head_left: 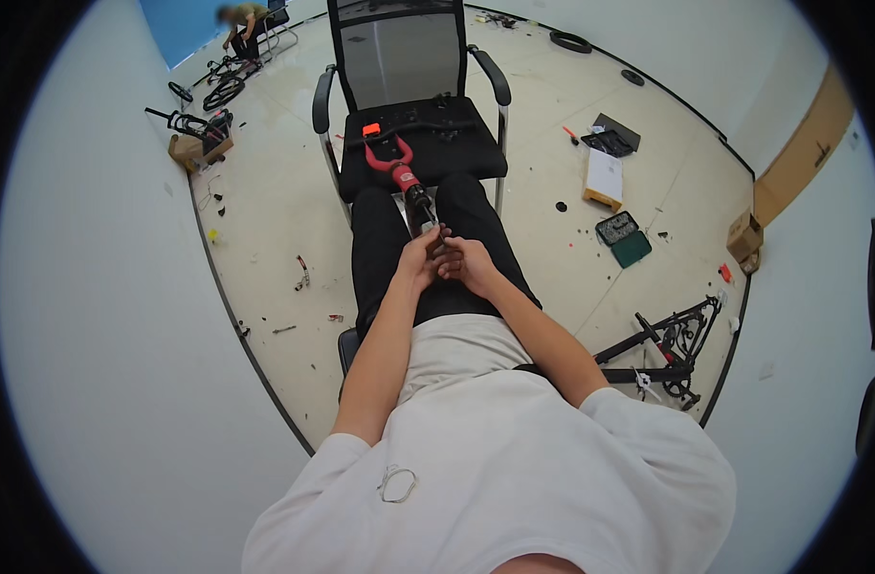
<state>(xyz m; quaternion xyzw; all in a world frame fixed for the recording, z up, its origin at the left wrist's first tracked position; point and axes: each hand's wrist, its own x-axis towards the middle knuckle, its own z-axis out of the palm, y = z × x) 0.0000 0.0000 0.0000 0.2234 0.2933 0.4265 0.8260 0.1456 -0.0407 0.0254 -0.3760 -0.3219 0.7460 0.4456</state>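
Observation:
A red-and-black part with a U-shaped red fork end (389,153) extends from between my knees to the black chair's seat. Its near end, black and then silvery, reaches my fingers. My left hand (419,258) is closed around this near end, thumb and fingers pinching it. Right beside it, my right hand (470,264) has its fingers curled in against the same spot. Whatever small piece lies between the right fingertips is too hidden to name. A black bar (442,125) like a handlebar lies across the seat, near an orange-red block (371,130).
The office chair (399,62) faces me. On the floor at right lie a bicycle frame (667,354), an open green case (631,249) and a white box (604,177). A carton with bike parts (193,148) stands left. Another person (244,24) sits far left beside a bicycle.

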